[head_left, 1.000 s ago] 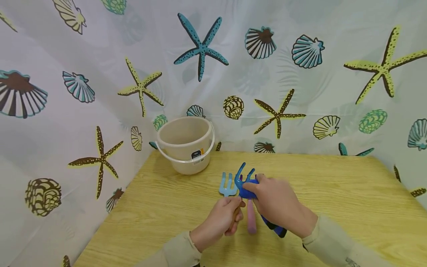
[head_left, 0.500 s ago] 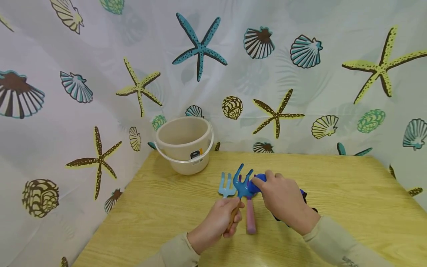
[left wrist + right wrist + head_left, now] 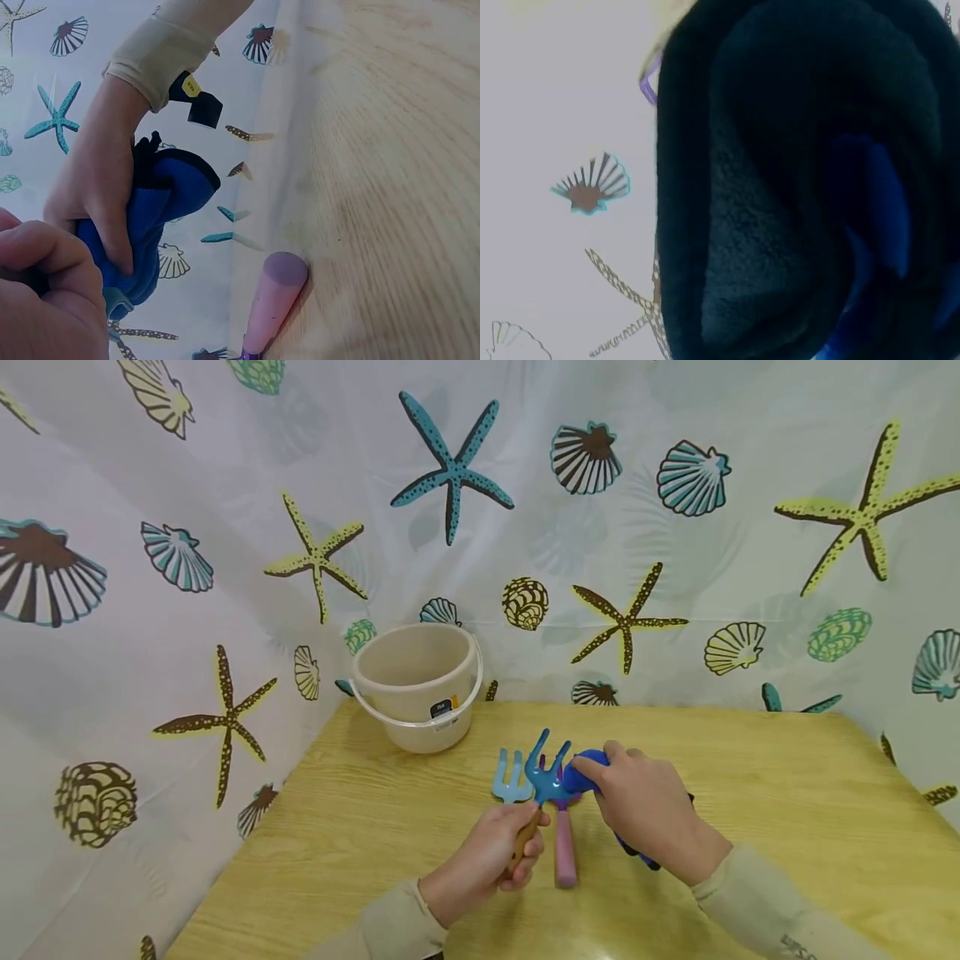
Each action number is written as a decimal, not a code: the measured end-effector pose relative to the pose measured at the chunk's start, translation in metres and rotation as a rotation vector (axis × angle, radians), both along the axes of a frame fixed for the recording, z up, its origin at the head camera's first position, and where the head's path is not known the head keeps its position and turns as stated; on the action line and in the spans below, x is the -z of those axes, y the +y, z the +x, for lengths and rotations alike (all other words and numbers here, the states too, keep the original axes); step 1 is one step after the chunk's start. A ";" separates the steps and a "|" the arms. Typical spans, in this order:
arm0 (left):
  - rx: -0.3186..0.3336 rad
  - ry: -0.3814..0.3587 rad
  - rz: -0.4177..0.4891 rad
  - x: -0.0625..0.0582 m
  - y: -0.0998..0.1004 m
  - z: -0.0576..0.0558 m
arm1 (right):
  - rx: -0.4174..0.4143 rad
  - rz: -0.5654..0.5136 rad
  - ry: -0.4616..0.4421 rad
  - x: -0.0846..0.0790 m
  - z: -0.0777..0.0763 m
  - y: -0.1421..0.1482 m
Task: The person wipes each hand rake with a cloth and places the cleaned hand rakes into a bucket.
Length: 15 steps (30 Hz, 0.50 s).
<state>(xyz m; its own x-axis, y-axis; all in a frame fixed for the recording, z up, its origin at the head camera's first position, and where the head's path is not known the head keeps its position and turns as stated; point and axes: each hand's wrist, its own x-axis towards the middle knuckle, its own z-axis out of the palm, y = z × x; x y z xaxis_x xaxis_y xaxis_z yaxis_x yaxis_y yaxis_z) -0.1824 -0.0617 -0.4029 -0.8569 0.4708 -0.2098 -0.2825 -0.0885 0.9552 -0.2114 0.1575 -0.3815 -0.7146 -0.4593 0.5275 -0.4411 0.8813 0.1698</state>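
Note:
In the head view my left hand grips the tan handle of a small blue garden fork, its tines pointing up and away. My right hand holds a bunched blue cloth with dark edging, right at the right side of the fork's head. The left wrist view shows the right thumb pressed along the blue cloth, with a sliver of the fork head below it. Dark folds of the cloth fill much of the right wrist view and hide the right fingers.
On the wooden table lie a light-blue fork, left of the held one, and a purple fork with a pink handle, partly behind it. A beige bucket with a handle stands at the back left. A seashell-print curtain surrounds the table.
My right hand and the cloth have shifted right, from across the blue fork's head to its right side, uncovering more of the head. My left hand has stayed nearly still.

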 end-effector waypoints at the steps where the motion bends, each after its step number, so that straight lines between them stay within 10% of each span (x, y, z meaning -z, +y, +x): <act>1: -0.004 0.002 0.000 -0.001 -0.001 0.000 | -0.006 -0.001 0.008 0.000 -0.002 0.001; 15: 0.020 -0.016 0.008 -0.010 -0.010 -0.001 | 0.035 -0.037 0.144 -0.018 -0.011 0.014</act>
